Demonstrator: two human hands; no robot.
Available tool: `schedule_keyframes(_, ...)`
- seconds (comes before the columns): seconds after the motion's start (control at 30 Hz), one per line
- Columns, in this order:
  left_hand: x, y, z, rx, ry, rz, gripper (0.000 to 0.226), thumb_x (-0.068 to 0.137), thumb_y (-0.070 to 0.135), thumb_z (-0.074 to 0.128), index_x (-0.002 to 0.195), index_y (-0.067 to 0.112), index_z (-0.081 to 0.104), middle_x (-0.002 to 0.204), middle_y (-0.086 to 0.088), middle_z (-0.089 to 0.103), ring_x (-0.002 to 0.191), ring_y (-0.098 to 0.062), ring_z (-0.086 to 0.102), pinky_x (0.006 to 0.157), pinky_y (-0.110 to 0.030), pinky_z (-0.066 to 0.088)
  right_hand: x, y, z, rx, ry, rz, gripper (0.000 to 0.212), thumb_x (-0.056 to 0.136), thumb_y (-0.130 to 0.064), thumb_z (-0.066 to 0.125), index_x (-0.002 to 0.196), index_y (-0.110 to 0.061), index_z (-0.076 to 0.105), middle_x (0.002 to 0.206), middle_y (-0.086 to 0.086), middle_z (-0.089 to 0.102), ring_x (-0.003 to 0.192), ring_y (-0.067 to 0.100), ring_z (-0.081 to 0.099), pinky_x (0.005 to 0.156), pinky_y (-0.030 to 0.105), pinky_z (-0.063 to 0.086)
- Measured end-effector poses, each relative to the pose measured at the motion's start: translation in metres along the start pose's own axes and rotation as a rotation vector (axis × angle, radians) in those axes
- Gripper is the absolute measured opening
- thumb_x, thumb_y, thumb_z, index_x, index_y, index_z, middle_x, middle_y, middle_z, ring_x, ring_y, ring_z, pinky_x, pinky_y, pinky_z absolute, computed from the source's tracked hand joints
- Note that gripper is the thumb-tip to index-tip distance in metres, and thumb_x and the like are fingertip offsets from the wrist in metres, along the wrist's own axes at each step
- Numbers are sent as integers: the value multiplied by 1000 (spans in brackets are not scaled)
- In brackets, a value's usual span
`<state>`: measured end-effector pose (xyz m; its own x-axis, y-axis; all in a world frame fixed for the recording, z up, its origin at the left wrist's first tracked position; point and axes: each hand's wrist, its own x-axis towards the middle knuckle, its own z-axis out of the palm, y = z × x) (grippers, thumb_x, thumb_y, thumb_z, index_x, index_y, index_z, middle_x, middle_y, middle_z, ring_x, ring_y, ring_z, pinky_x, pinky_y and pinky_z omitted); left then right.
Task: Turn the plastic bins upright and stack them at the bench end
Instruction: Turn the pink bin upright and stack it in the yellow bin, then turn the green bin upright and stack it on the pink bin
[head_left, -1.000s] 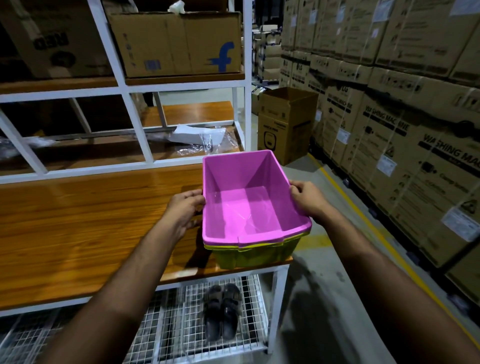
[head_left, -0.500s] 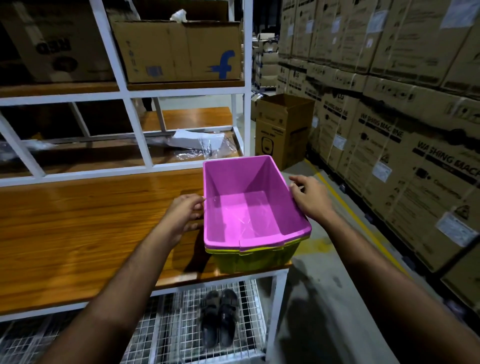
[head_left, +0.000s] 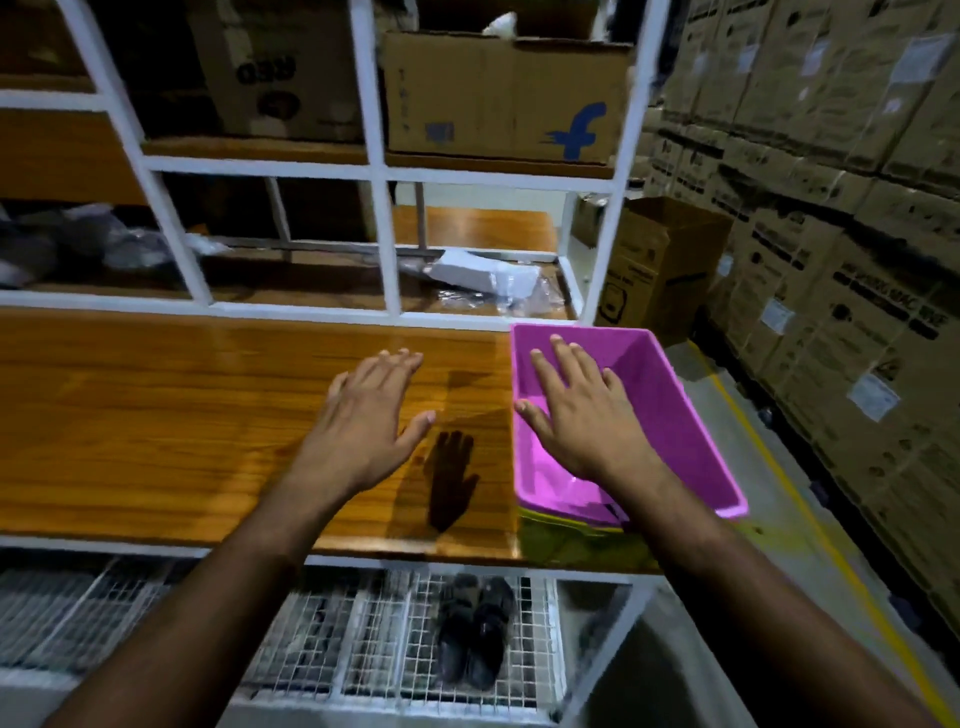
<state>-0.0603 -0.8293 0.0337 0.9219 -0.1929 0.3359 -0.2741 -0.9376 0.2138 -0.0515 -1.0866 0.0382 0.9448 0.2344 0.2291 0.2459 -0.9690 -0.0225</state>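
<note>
A pink plastic bin (head_left: 680, 415) stands upright, nested in a yellow-green bin (head_left: 571, 540), at the right end of the wooden bench (head_left: 156, 415). My right hand (head_left: 582, 410) hovers flat over the pink bin's left side, fingers spread, holding nothing. Just left of the bins, my left hand (head_left: 369, 421) floats palm-down above the bench top, fingers apart and empty. Its shadow falls on the wood beside the bins.
A white metal shelf frame (head_left: 384, 239) rises behind the bench, with cardboard boxes (head_left: 498, 98) above and white packaging (head_left: 488, 275) behind. Sandals (head_left: 475, 634) lie on the wire rack below. Stacked cartons (head_left: 831, 234) line the aisle at right; an open box (head_left: 660, 265) stands on the floor.
Both hands have let go of the pink bin's rim and lifted away, now open. The view has swung left, so the bins sit further right.
</note>
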Motion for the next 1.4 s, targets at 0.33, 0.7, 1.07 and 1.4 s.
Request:
schedule_keyframes(0.33,-70,-213,-36,128,26,-192,68,96,53,36,154,26,12,163,0,14,148,-19,14,118,-44,17,77,-226,33,13,-48,-227,77,96,-64,15,157,-18,4,166,6,1,153,23,1,121,52,13)
schedule_keyframes(0.7,-162,-483,-140,239,26,-342,74,95,55,33,155,23,6,164,0,5,150,-18,3,121,-39,7,152,-542,75,142,-56,-349,77,96,-66,17,157,-22,3,166,2,1,153,19,-3,122,51,9)
schedule_keyframes(1.07,-233,-708,-194,364,84,-516,75,93,55,37,155,20,13,163,-2,14,150,-19,8,121,-41,12,230,-793,131,163,-86,-569,76,95,-65,14,157,-22,0,166,3,-3,152,20,-6,122,51,7)
schedule_keyframes(1.4,-222,-937,-241,505,-50,-492,78,91,59,37,155,21,12,164,-3,12,150,-21,8,121,-40,7,334,-1005,173,330,-71,-582,72,97,-61,21,157,-22,10,166,2,10,152,19,4,121,50,13)
